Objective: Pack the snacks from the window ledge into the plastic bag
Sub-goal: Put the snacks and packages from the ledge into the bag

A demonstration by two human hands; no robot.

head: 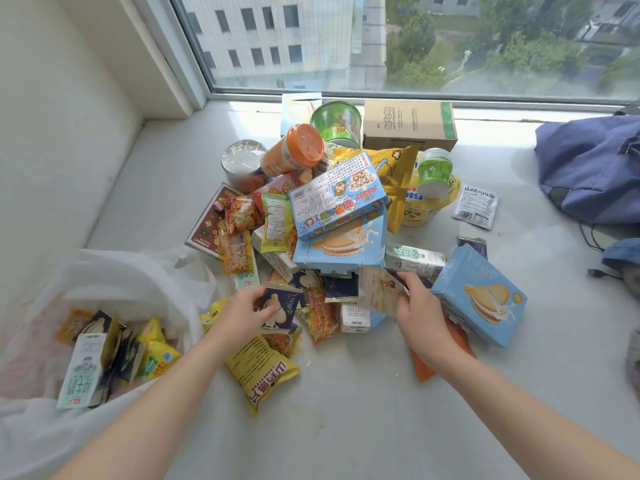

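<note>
A snack pile (332, 216) was heaped on the window ledge (346, 427), the plastic bag (114, 292) at 8 o'clock. A navy packet (280, 306) was gripped by left hand (242, 315) fingers, a blurred packet (379, 289) pinched by the right hand (420, 313).

Two bare forearms, sleeveless, left hand (242, 315) and right hand (420, 313) ungloved

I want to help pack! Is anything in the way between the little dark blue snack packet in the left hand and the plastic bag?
Nothing visible blocks it. The left hand has its grip on the small dark blue snack packet, and the white plastic bag lies open just to its left, with only a yellow packet edge low on the ledge between.
</note>
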